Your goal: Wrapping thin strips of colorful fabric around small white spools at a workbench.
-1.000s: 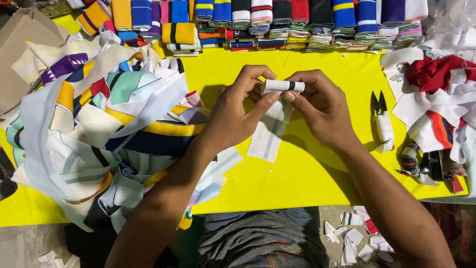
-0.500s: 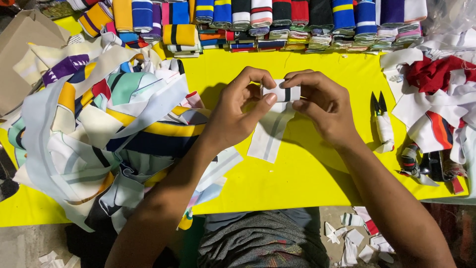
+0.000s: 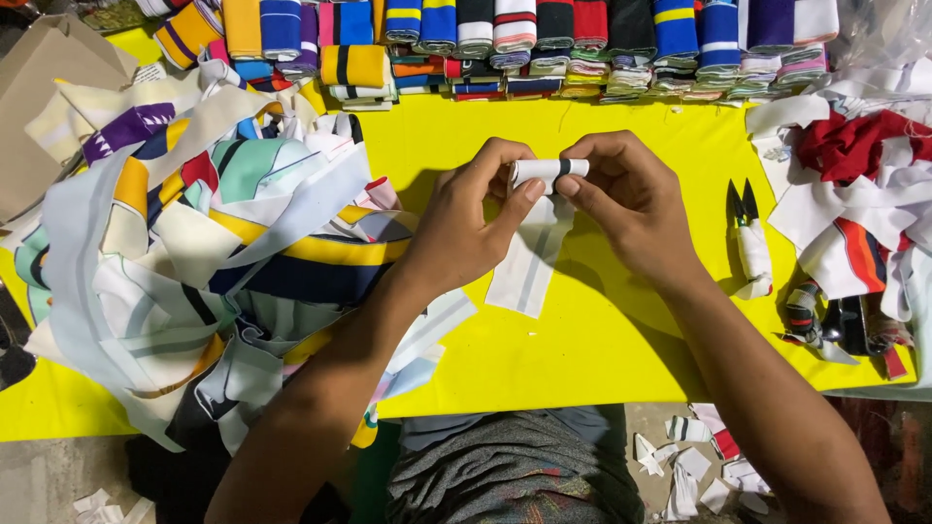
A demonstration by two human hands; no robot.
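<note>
Head view: both hands pinching a white fabric strip at centre frame, rolling its top end.

Left hand and right hand meet fingertip to fingertip, thumbs and forefingers closed on the rolled top, which shows a dark stripe; the loose tail hangs down onto the yellow tabletop. Just right of the hands lie thread snips, white-wrapped handle. Far right, a red-and-white scrap heap. Left side, a big pile of mixed-colour strips. Along the top edge, a row of folded striped bands.
</note>
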